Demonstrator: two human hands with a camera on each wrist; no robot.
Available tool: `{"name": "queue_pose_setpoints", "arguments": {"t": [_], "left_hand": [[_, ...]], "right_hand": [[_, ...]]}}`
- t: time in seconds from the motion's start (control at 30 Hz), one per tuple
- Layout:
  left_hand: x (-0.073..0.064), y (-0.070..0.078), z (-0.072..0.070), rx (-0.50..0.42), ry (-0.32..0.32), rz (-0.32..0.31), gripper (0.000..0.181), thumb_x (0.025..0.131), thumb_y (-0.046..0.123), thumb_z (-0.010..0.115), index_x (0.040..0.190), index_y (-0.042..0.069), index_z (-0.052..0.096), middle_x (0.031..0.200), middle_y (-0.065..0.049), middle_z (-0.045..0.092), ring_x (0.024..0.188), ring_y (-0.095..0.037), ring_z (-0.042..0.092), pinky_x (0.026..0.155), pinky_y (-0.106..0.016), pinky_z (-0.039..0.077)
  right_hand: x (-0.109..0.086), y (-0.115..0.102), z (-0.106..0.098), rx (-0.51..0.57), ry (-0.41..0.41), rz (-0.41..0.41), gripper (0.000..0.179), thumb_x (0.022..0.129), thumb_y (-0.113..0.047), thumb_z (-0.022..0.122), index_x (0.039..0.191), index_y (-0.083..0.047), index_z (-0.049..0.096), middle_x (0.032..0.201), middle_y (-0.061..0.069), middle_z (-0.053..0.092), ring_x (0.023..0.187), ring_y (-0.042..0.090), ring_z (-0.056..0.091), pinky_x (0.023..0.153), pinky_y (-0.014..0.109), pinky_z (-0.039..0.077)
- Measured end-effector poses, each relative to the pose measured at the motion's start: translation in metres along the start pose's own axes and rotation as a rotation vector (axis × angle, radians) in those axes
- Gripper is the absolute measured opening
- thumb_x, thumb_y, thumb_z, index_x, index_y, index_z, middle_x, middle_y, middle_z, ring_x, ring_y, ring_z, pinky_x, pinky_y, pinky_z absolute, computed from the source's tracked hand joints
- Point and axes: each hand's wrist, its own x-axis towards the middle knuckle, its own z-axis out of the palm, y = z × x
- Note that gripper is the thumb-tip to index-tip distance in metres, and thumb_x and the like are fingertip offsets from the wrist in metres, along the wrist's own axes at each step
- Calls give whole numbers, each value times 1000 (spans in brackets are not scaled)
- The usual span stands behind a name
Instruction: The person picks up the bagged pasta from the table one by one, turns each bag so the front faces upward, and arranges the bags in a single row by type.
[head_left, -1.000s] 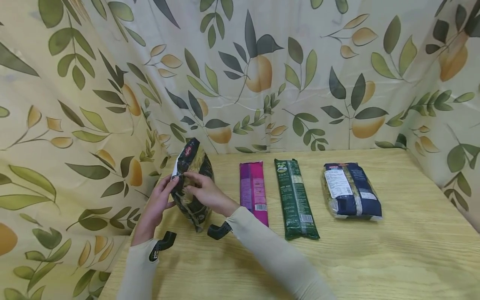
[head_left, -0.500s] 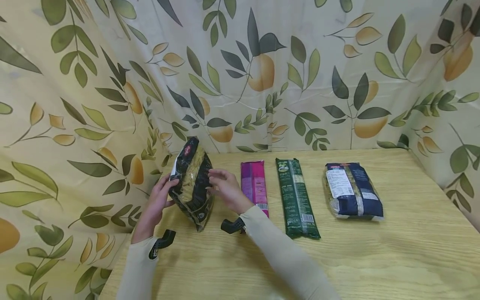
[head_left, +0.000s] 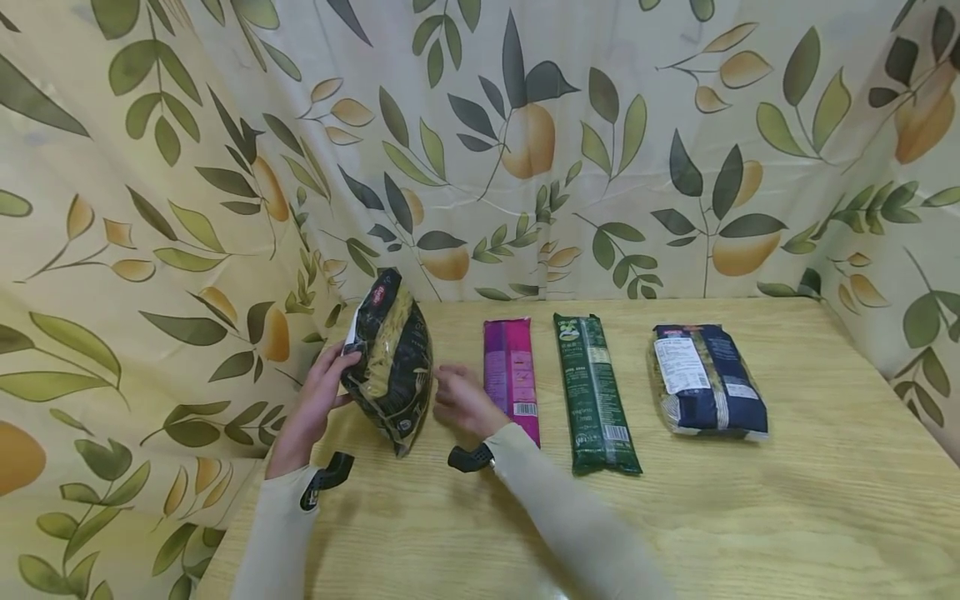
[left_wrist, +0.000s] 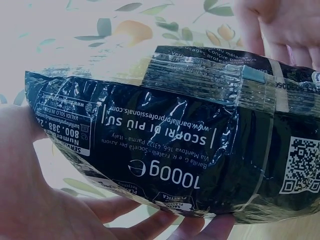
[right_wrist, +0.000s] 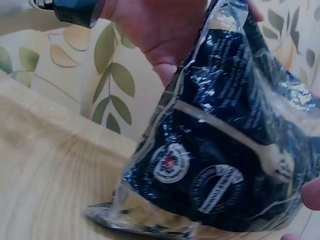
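A black bag of pasta (head_left: 388, 354) with a clear window stands tilted at the left of the table, its lower corner close to the wood. My left hand (head_left: 318, 396) grips its left edge, thumb on the front. Printed text and a QR code show on the bag (left_wrist: 175, 140) in the left wrist view, with the left hand's fingers (left_wrist: 135, 220) beneath it. Just off the bag's right side is my right hand (head_left: 467, 404), fingers loosely bent and holding nothing. Only fingertips (right_wrist: 312, 195) of it enter the right wrist view.
To the right lie a pink-purple packet (head_left: 512, 375), a green spaghetti packet (head_left: 596, 392) and a navy pasta bag (head_left: 708, 379) with a white label. The wooden table (head_left: 750, 517) meets a leaf-patterned curtain (head_left: 480, 167) at the back and left.
My right hand has come away from the bag's front and moved right and down beside it. The bag has turned so more of its front shows. My left hand keeps its grip.
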Motion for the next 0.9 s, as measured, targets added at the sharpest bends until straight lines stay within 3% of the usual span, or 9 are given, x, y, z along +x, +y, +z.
{"name": "queue_pose_setpoints", "arguments": {"t": [0.1, 0.17, 0.27, 0.37, 0.53, 0.73, 0.8, 0.9], "left_hand": [[0, 0, -1, 10, 0, 0, 68, 108, 39, 44, 166, 14, 19, 168, -22, 24, 152, -38, 31, 119, -66, 36], [0, -1, -2, 12, -2, 1, 68, 108, 40, 44, 166, 14, 18, 168, -22, 23, 153, -38, 30, 119, -66, 35], [1, -2, -3, 11, -5, 2, 69, 108, 41, 44, 167, 15, 17, 169, -21, 21, 154, -38, 28, 119, -67, 34], [0, -2, -3, 4, -13, 4, 70, 108, 40, 45, 167, 15, 16, 170, -20, 19, 155, -38, 27, 119, -68, 33], [0, -1, -4, -10, -27, -2, 70, 109, 39, 43, 167, 13, 13, 171, -21, 17, 156, -38, 24, 120, -68, 32], [-1, -1, -5, -25, -33, 6, 69, 110, 37, 42, 167, 13, 12, 170, -22, 17, 156, -37, 24, 120, -68, 32], [-1, -2, -5, -33, -36, 12, 68, 110, 37, 41, 167, 13, 13, 170, -22, 18, 155, -36, 25, 120, -68, 32], [-1, -3, -7, -53, -38, 19, 66, 110, 35, 40, 167, 12, 14, 170, -21, 17, 156, -36, 23, 120, -69, 31]], "right_hand": [[3, 8, 1, 34, -56, 21, 57, 107, -18, 44, 158, 3, 27, 166, 33, 22, 155, 49, 23, 124, 63, 29], [5, 12, 4, 57, -86, 25, 46, 108, -20, 43, 149, 1, 41, 162, 28, 37, 151, 43, 36, 120, 60, 37], [5, 14, 8, 72, -119, 26, 26, 107, -23, 44, 121, -8, 61, 132, 12, 65, 125, 29, 59, 100, 45, 51], [3, 15, 11, 60, -118, 34, 24, 108, -27, 44, 107, -16, 65, 109, -1, 67, 105, 17, 60, 85, 33, 50], [2, 13, 13, 46, -106, 84, 35, 109, -33, 43, 126, -8, 62, 122, 5, 65, 107, 17, 59, 91, 33, 47], [2, 11, 12, 98, -108, 124, 52, 109, -32, 38, 152, -3, 43, 159, 22, 45, 137, 29, 51, 119, 44, 39], [3, 10, 11, 116, -90, 123, 51, 109, -30, 38, 153, -4, 42, 159, 23, 44, 134, 29, 53, 118, 43, 41], [4, 9, 11, 125, -56, 125, 49, 108, -28, 41, 153, -7, 42, 155, 26, 46, 119, 25, 56, 105, 36, 47]]}}
